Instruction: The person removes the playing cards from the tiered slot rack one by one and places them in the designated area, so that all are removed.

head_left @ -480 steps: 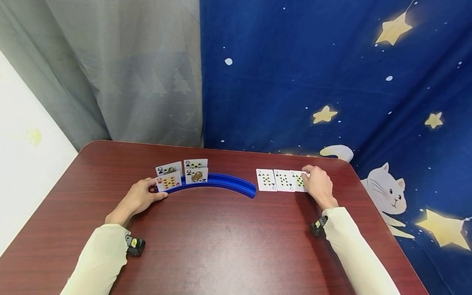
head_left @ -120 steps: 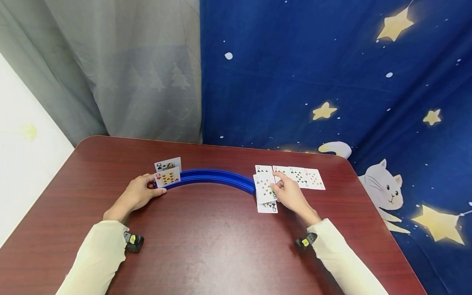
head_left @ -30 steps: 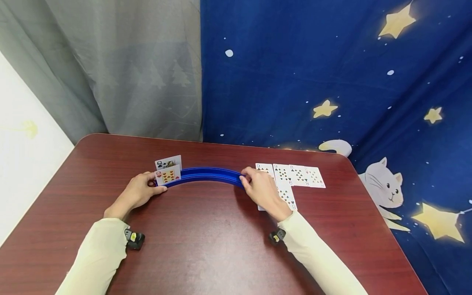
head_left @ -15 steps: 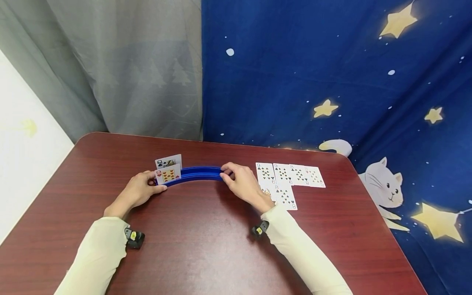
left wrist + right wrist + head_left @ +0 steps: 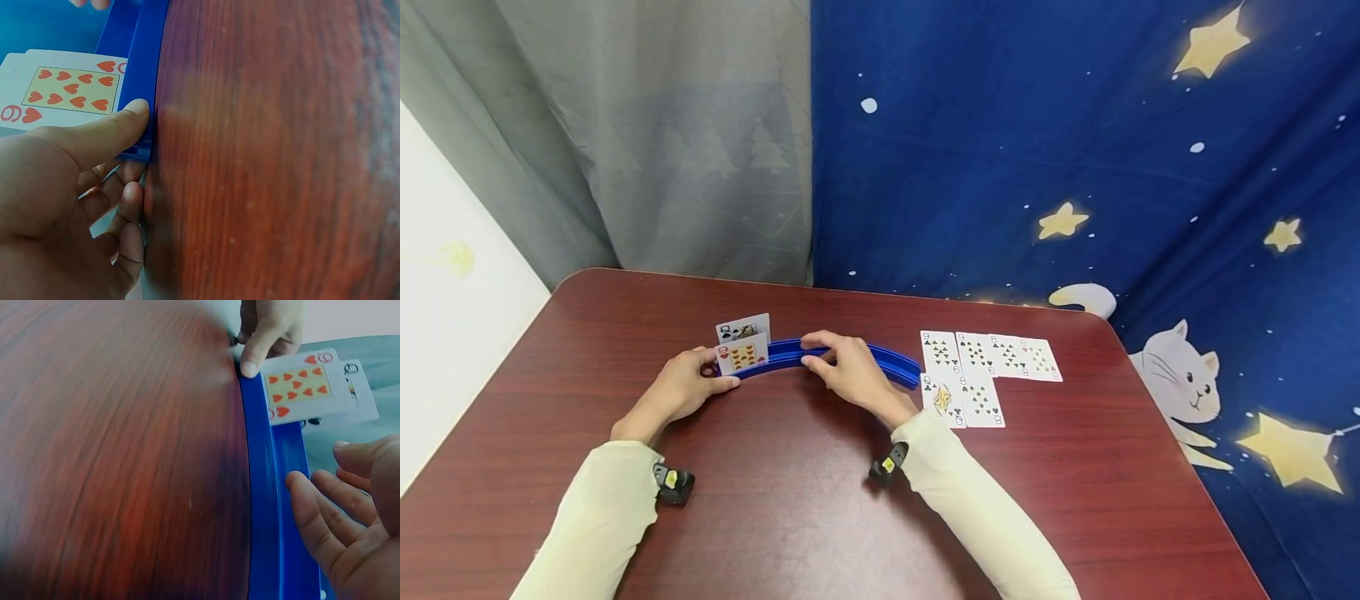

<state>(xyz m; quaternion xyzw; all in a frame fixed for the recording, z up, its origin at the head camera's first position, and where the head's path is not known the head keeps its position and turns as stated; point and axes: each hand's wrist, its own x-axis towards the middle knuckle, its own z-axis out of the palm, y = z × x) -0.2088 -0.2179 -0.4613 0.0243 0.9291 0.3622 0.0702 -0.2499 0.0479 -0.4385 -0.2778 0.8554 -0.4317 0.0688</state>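
My left hand (image 5: 681, 387) grips the left end of a curved blue card holder (image 5: 895, 367), thumb on its front edge and fingers beneath, as the left wrist view shows. Two cards stand in the holder beside that hand. In front is a nine of hearts (image 5: 69, 94), and behind it a black queen (image 5: 359, 390) stands in the rear slot, partly covered. My right hand (image 5: 853, 371) hovers over the middle of the holder, thumb and fingers apart with nothing between them, to the right of the two cards.
Several face-up playing cards (image 5: 1007, 357) lie in a row at the right of the dark red table (image 5: 820, 517). A queen (image 5: 942, 400) and an eight (image 5: 981, 400) lie just below that row, close to the holder's right end. Curtains (image 5: 925, 208) hang behind the table.
An eight and a queen, earlier standing in the holder, now lie on the table at right. My right hand has since moved left along the holder. The left hand keeps its hold.
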